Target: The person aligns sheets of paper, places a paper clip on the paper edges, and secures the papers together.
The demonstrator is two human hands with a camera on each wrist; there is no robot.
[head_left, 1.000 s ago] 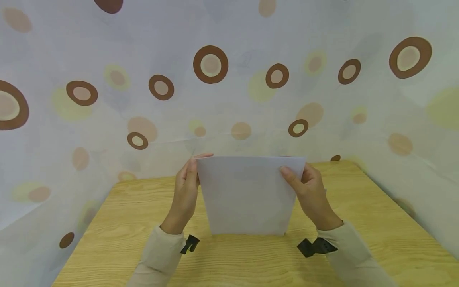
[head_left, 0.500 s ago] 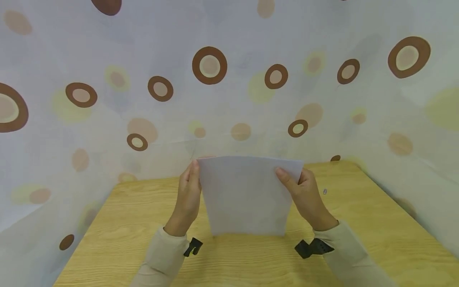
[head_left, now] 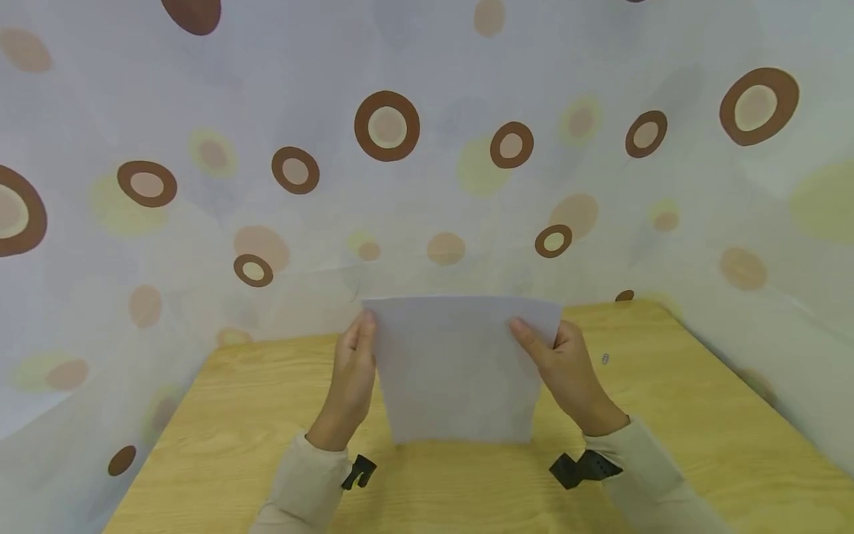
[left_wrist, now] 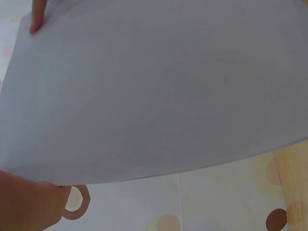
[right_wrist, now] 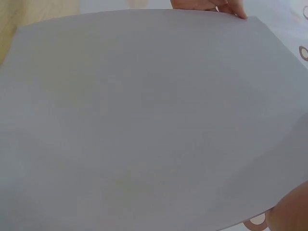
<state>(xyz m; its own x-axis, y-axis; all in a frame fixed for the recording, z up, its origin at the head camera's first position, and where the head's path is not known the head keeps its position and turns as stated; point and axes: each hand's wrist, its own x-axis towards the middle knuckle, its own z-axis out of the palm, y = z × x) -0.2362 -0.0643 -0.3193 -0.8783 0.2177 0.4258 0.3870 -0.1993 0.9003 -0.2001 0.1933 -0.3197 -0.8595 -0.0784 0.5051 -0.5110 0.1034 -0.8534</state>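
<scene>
A blank white sheet of paper [head_left: 460, 371] stands upright in the head view, its lower edge near or on the table. My left hand [head_left: 352, 386] pinches its left side near the top corner, thumb facing me and the other fingers mostly behind. On the opposite side my right hand [head_left: 567, 367] grips the paper, its thumb lying flat across the upper right part. The paper [left_wrist: 159, 91] fills most of the left wrist view, where a thumb [left_wrist: 37, 18] presses on it at the top left. Whether it is one sheet or several, I cannot tell.
A small paper clip [head_left: 606, 359] lies on the wooden table [head_left: 267, 415], right of my right hand. White sheeting [head_left: 440, 170] printed with brown and yellow circles rises behind and along both sides. Black straps [head_left: 583, 467] show at both cuffs.
My right hand has shifted slightly left with the paper, uncovering the paper clip. The left hand moved a little right, and the paper's upper edge sits slightly lower in view.
</scene>
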